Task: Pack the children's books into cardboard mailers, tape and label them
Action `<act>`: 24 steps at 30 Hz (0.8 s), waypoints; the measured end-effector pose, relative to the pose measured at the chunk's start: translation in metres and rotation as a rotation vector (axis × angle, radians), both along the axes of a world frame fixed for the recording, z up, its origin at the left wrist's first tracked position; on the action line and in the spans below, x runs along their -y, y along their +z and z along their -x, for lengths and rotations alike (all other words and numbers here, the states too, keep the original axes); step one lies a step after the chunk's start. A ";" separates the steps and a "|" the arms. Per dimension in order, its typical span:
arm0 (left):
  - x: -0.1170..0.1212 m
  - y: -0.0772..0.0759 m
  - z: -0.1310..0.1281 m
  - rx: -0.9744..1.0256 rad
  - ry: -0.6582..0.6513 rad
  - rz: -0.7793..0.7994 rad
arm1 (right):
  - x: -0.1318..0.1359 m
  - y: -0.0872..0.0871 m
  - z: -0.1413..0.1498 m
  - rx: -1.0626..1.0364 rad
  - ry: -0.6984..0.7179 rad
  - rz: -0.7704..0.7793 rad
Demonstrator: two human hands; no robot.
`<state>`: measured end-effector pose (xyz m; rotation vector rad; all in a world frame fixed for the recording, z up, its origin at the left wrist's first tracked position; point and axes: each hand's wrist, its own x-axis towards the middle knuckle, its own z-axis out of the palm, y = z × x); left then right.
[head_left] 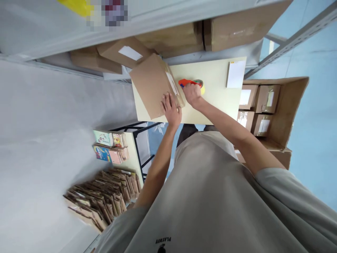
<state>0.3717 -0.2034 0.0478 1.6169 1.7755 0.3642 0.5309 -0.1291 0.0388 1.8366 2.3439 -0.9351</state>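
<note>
A closed cardboard box [151, 84] lies tilted across the left part of the cream table [218, 102]. A strip of clear tape and a white label [171, 83] show on its right side. My left hand [171, 109] rests on the near right edge of this box, fingers apart. Just right of the box, my right hand [192, 94] is closed around a red tape dispenser [185, 83]. The dispenser's roll sticks out beyond the fingers, with yellow showing by it. My right hand hides much of its handle.
A white pad [235, 74] lies at the table's right. Behind stands a shelf with several cardboard boxes [173, 38]. A large open carton [297, 105] at right holds smaller boxes. Folded cardboard [105, 196] and colourful packages [103, 138] are at lower left. A metal post [292, 42] rises at right.
</note>
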 end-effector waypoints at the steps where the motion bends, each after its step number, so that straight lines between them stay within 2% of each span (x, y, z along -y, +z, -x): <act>1: 0.000 0.002 0.000 0.011 -0.012 0.016 | -0.002 0.009 -0.004 0.039 -0.078 0.032; 3: -0.001 0.006 0.002 -0.002 -0.026 0.014 | 0.002 0.032 -0.014 0.065 -0.220 0.098; 6: -0.008 0.009 0.004 -0.054 0.026 -0.088 | 0.028 0.065 -0.026 0.056 -0.317 0.089; 9: -0.016 0.018 -0.001 0.126 -0.041 -0.213 | 0.054 0.089 -0.032 0.018 -0.510 0.205; 11: -0.023 0.034 -0.009 0.267 -0.187 -0.365 | 0.062 0.106 -0.033 -0.024 -0.594 0.218; 13: -0.035 0.059 -0.020 0.352 -0.280 -0.531 | 0.061 0.127 -0.034 -0.102 -0.644 0.150; 16: -0.065 0.106 -0.035 0.425 -0.312 -0.698 | 0.044 0.166 -0.036 -0.214 -0.671 -0.066; 19: -0.108 0.149 -0.048 0.468 -0.337 -0.786 | 0.009 0.201 -0.037 -0.227 -0.647 -0.342; 22: -0.154 0.177 -0.061 0.510 -0.414 -0.793 | -0.039 0.222 -0.038 -0.174 -0.603 -0.613; 24: -0.180 0.186 -0.065 0.500 -0.469 -0.794 | -0.075 0.225 -0.040 -0.125 -0.576 -0.719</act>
